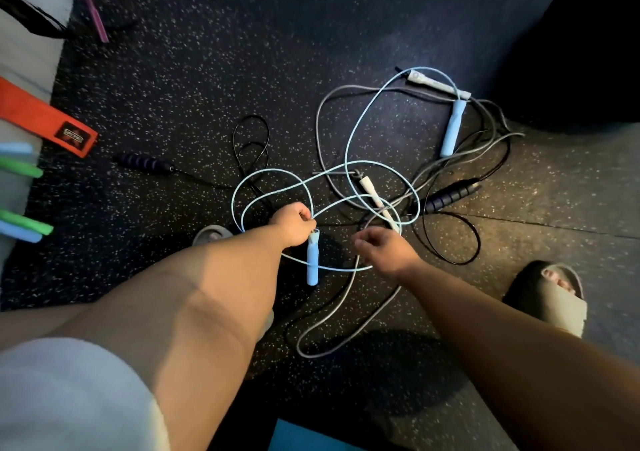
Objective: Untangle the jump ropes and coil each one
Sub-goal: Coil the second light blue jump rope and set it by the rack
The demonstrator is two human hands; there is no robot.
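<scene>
Three tangled jump ropes, pale blue, grey, black, loosely looped

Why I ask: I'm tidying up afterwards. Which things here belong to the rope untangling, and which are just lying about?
Job: light blue rope, pinched by the left hand; grey rope; black rope.
Lying about: orange strap; green and blue foam sticks; pink strap.

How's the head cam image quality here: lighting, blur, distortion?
Head view, lighting: dim, with warm light on the floor at right and the top-right corner black; left hand lit, right hand shaded. Head view, contrast: the light blue jump rope reads bright, while the black jump rope cord nearly vanishes into the speckle. Head view, edges: wide-angle stretch on the forearms, smear on the orange strap and sandal.
</scene>
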